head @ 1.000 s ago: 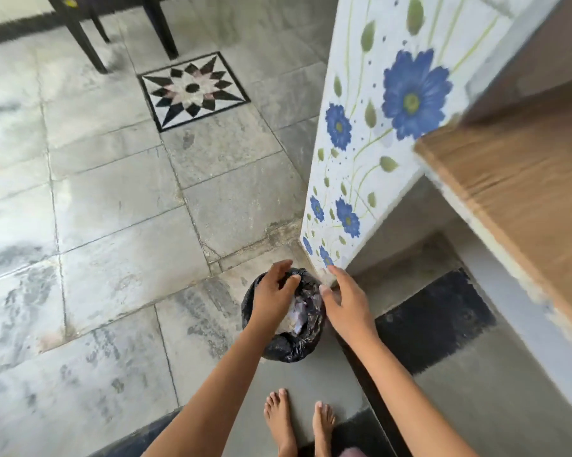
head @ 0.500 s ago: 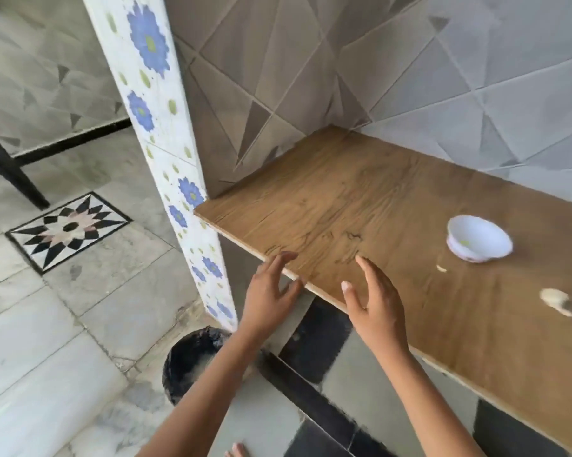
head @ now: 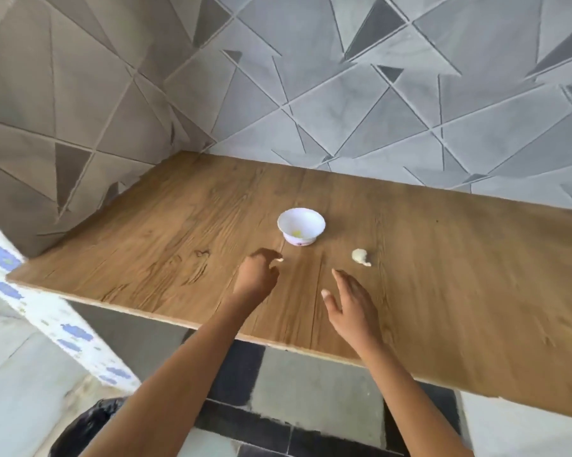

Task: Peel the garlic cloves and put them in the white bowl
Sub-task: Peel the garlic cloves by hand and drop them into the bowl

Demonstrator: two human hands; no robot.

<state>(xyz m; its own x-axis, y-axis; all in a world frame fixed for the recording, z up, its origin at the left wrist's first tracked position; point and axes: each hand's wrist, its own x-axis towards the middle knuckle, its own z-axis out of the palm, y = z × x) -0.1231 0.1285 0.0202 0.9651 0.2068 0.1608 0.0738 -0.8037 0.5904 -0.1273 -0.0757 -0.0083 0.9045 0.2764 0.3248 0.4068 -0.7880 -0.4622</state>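
Observation:
A small white bowl (head: 301, 225) stands on the wooden counter (head: 166, 245) with a pale yellowish piece on its bottom. To its right lies an unpeeled garlic clove (head: 361, 257). A tiny pale garlic bit (head: 279, 259) lies in front of the bowl. My left hand (head: 256, 277) hovers low over the counter, its loosely curled fingertips right at that bit; the blur hides any contact. My right hand (head: 349, 300) is spread and holds nothing, a little short of the unpeeled clove.
Grey triangle-patterned tiles (head: 377, 110) close off the counter at the back and left. A flowered white pillar (head: 57, 324) stands at the counter's left corner. A bin lined with a black bag (head: 90, 430) sits on the floor below left.
My view has swung up from the floor bin to the counter. Both hands have left the bin and moved forward over the counter towards the bowl and garlic.

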